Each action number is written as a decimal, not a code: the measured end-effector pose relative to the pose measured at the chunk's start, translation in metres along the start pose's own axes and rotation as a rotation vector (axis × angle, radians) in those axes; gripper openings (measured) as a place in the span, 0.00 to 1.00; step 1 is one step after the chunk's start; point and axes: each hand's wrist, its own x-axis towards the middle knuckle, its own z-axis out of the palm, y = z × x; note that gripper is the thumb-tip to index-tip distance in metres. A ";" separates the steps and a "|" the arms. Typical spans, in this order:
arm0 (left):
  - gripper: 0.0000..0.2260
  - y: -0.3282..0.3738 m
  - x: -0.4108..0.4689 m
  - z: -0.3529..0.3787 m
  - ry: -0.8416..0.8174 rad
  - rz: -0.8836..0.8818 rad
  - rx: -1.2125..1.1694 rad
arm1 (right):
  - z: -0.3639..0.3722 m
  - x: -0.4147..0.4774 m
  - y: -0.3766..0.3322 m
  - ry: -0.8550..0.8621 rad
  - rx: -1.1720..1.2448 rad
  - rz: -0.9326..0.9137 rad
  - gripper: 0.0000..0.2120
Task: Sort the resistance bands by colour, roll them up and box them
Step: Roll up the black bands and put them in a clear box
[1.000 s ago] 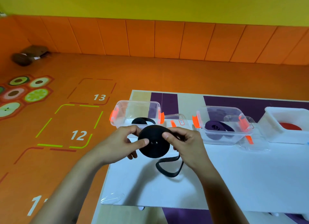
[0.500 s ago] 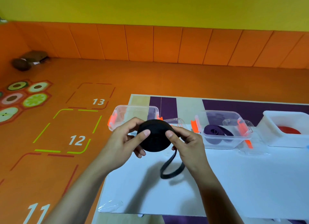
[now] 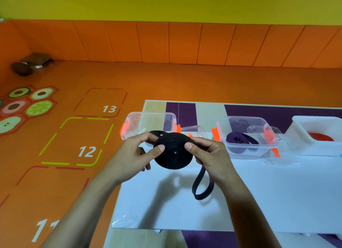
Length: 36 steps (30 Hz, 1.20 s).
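1 purple band [image 3: 240,139] in middle box [image 3: 244,155]

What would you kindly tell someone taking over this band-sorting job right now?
Left hand and right hand both pinch the black band roll; its loose tail hangs unrolled.
Boxed: black band in the left clear box, purple band in the middle clear box, red band in the white box.
To do: roll up the tail, box this roll with the black one.
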 end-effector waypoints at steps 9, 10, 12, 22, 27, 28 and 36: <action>0.04 0.007 0.006 0.001 -0.147 0.110 0.104 | 0.002 0.000 -0.002 -0.026 -0.105 -0.023 0.05; 0.04 0.004 0.006 0.003 -0.111 0.113 0.063 | 0.000 -0.001 0.000 -0.023 -0.090 -0.013 0.05; 0.04 0.000 0.007 0.007 -0.032 0.108 -0.051 | -0.004 -0.001 0.004 0.008 -0.048 0.020 0.05; 0.04 -0.010 0.006 0.042 0.086 -0.066 -0.463 | 0.005 0.006 0.020 0.116 0.193 0.070 0.15; 0.07 -0.014 0.007 0.033 -0.013 -0.192 -0.296 | -0.005 0.009 0.027 0.111 0.042 0.067 0.07; 0.08 -0.015 0.009 0.029 -0.016 -0.185 -0.209 | -0.007 0.009 0.027 0.089 0.019 0.073 0.06; 0.05 -0.035 0.010 0.041 0.038 -0.118 -0.211 | -0.005 0.017 0.036 0.041 0.082 0.121 0.06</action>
